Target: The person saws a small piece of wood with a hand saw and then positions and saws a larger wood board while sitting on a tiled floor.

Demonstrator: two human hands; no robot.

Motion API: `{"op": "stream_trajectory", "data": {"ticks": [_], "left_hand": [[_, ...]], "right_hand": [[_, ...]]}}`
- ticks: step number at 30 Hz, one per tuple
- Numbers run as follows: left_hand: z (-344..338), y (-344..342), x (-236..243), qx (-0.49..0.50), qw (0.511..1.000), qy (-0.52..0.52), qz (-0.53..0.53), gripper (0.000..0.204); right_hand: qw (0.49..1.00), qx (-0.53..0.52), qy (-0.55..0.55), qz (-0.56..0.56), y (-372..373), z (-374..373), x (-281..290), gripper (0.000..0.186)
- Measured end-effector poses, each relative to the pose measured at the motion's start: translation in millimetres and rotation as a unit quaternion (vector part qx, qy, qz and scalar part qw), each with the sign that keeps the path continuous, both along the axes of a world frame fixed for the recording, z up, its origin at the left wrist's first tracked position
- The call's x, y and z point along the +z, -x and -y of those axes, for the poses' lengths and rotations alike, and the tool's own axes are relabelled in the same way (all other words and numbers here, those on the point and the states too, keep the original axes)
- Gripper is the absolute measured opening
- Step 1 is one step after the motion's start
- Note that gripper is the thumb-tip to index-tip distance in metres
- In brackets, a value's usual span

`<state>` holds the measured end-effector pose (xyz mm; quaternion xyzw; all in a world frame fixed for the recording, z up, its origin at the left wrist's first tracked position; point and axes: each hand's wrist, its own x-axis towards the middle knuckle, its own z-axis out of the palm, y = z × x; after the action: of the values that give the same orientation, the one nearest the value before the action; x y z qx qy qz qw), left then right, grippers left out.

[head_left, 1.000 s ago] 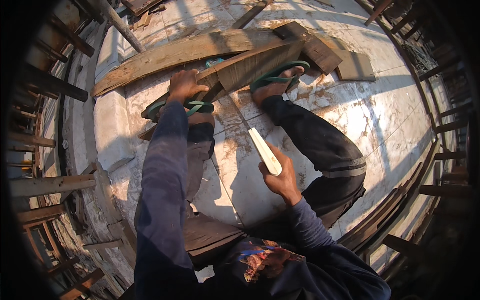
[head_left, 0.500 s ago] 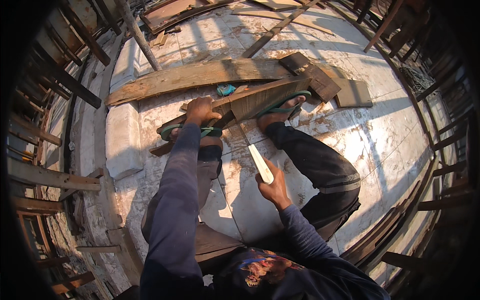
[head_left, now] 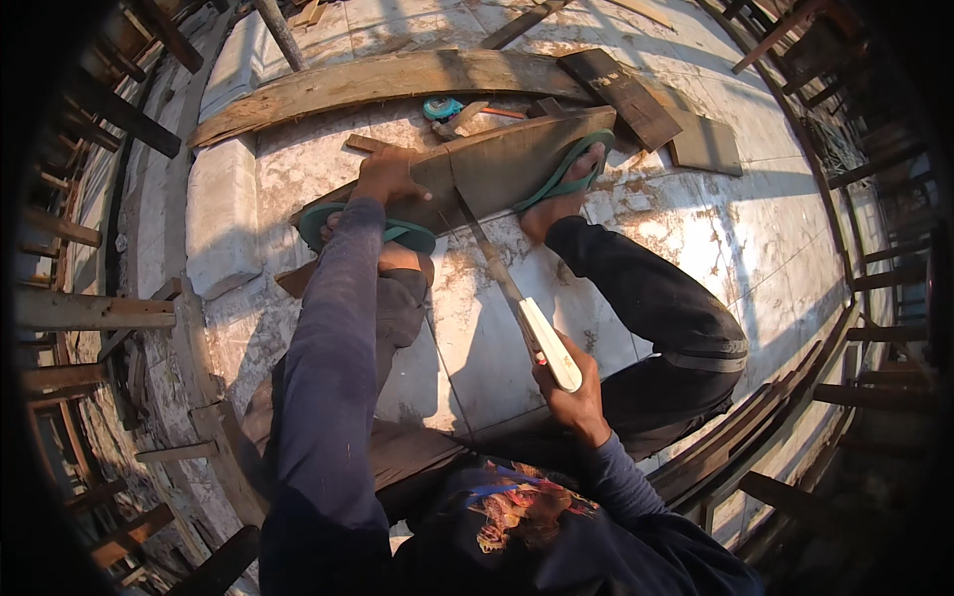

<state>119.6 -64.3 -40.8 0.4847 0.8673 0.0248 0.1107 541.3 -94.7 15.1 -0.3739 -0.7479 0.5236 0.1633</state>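
Observation:
A wooden board (head_left: 497,164) lies slanting in front of me, pinned under my two green sandals. My left hand (head_left: 386,177) grips it near the left foot, thumb along the top face and the other fingers partly hidden. In my right hand (head_left: 576,397) is the white handle of a handsaw (head_left: 507,281). Its narrow blade runs forward and its tip end meets the board beside a thin dark line, just right of my left thumb. Beyond the board rest a teal tape measure (head_left: 442,107) and a thin red stick, perhaps a pencil (head_left: 502,112).
A long plank (head_left: 378,79) lies across the far side. Two shorter board pieces, one dark (head_left: 621,99) and one lighter (head_left: 706,146), sit at the right. A white block (head_left: 221,219) stands at left. Timber posts and strips line both sides of the tiled floor.
My right hand has drawn the saw back toward me, so more blade shows. The board's top face now shows more broadly. My left hand keeps its hold, and the view has shifted.

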Motion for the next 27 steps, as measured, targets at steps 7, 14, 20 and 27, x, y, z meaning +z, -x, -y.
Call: {"op": "stream_trajectory", "data": {"ticks": [7,14,20,27], "left_hand": [[1,16,-14,0.031,0.999,-0.014,-0.014,0.072],[-10,2,-3,0.011,1.0,-0.024,-0.006,0.073],[3,23,-7,0.025,0.999,-0.01,0.035,0.072],[-16,-3,-8,0.015,0.999,-0.031,0.004,0.067]], "right_hand": [[0.999,0.011,0.031,0.03,-3,3,6,0.056],[0.999,0.007,0.046,0.003,-6,-11,-22,0.057],[0.999,0.023,0.016,-0.033,-25,12,-3,0.059],[1.0,-0.004,0.027,-0.011,-3,-12,-30,0.057]]}}
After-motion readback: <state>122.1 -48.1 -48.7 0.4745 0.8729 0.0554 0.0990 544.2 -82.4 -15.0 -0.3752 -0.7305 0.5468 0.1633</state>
